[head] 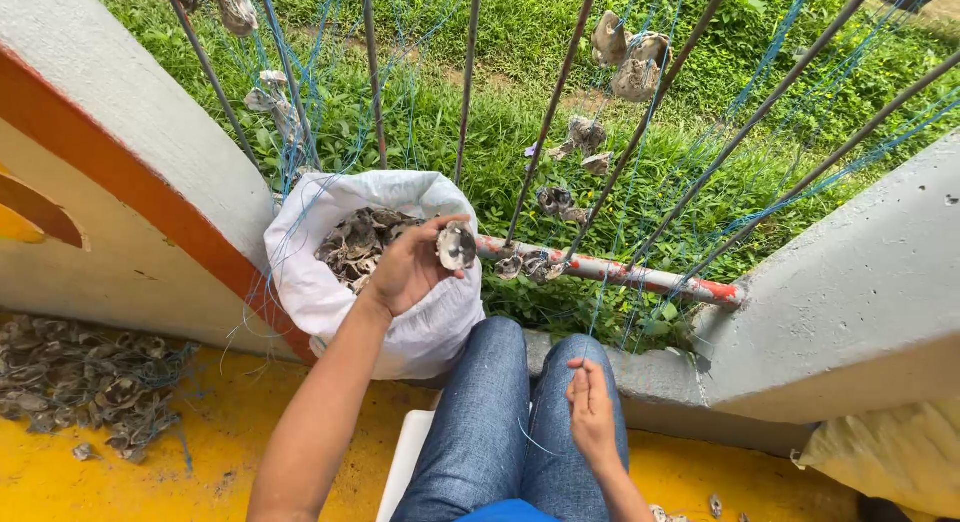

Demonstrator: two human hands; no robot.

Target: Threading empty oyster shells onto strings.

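The left hand (408,267) is raised over the open mouth of a white woven plastic sack (330,292), its fingers (432,228) curled and clamped with the thumb on a single greyish, rounded oyster shell (456,247), which sticks out just past the sack's right rim. The sack is filled with a heap of similar brown-grey shells (358,244) and stands on the yellow painted floor (230,422) against the white wall with an orange stripe (140,182). The right hand (591,410) rests on the right knee of the blue denim jeans (500,422), well to the right of the sack and lower; its fingers (581,380) are drawn together, pinching a thin blue string (536,444) that trails down across the jeans. Behind the sack, slanting metal rods (550,112) rise from a red and white horizontal bar (620,274), with blue strings and more shells (628,57) hanging among them above green grass (520,42). Left of the sack, a tangled pile of strung shells (85,382) lies on the floor.
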